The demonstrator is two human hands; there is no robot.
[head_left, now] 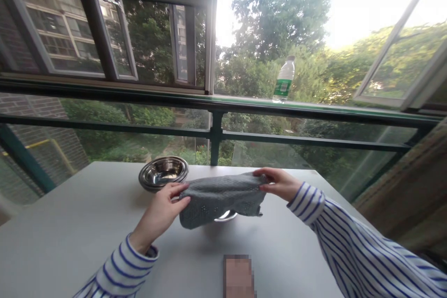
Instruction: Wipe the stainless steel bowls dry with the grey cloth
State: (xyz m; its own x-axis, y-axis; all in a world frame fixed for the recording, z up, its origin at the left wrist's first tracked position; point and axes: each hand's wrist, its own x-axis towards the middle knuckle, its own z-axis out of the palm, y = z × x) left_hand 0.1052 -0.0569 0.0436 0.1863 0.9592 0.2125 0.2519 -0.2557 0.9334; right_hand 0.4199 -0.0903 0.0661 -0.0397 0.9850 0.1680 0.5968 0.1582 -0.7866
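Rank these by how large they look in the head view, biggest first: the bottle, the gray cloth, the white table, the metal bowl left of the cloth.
1. White table
2. Gray cloth, partly bunched
3. Metal bowl
4. Bottle, standing farther off, so it may look smaller

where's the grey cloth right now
The grey cloth is near the middle of the head view, held between the left hand and the right hand above the white table, just right of the metal bowls.
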